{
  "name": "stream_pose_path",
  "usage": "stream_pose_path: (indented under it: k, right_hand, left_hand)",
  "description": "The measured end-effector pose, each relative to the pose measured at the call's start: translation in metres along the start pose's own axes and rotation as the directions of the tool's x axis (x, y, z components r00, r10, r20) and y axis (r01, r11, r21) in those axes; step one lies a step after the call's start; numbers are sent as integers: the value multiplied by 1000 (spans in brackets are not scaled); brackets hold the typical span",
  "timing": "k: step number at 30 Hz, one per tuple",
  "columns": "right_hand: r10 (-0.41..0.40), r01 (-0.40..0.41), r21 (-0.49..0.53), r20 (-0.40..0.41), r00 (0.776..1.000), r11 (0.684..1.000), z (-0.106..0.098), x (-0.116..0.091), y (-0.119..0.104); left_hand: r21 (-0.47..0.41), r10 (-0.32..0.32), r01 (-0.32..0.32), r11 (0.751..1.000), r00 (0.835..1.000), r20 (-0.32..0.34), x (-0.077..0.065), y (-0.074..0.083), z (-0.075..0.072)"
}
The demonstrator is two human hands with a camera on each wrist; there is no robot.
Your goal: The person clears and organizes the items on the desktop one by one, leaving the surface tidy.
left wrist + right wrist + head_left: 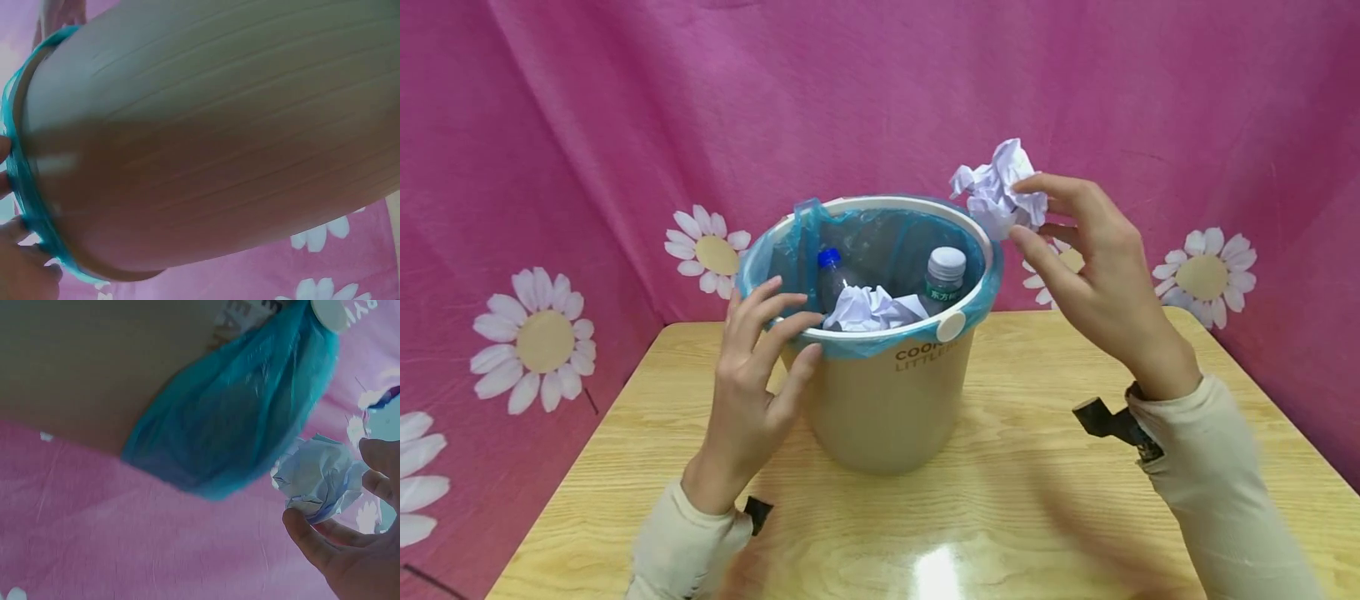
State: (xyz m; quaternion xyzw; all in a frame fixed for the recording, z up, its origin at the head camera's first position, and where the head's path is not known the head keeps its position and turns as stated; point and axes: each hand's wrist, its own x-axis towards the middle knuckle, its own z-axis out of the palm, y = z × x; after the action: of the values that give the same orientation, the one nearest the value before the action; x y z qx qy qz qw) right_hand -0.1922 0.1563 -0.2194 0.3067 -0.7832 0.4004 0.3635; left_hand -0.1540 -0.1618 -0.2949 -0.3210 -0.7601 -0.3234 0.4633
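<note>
A beige trash can stands on the table, lined with a blue plastic bag folded over its white rim. My right hand pinches a crumpled paper ball between thumb and fingers, up at the can's right side; the same paper ball shows in the right wrist view beside the hanging bag edge. At the left front of the rim is my left hand, fingers spread and loosely bent over the edge. Inside the can lie another crumpled paper, a white-capped bottle and a blue-capped bottle.
The can rests on a light wooden table. Behind and along both sides hangs a pink cloth printed with white daisies. A black wrist mount sticks out from the right sleeve.
</note>
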Motion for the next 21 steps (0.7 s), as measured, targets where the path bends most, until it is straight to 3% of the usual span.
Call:
stream_pose_path:
  k: [6,10,21]
  right_hand:
    - [-32,29,43,76,997,999,22,16,4]
    - [-44,41,27,120,992,999,31,23,3]
    - [-28,35,-20,277,960,999,52,29,1]
  left_hand:
    - [91,115,-117,989,993,30,0,10,2]
    - [115,154,-158,981,987,41,0,12,2]
    - [125,124,-134,983,989,78,-2,10,0]
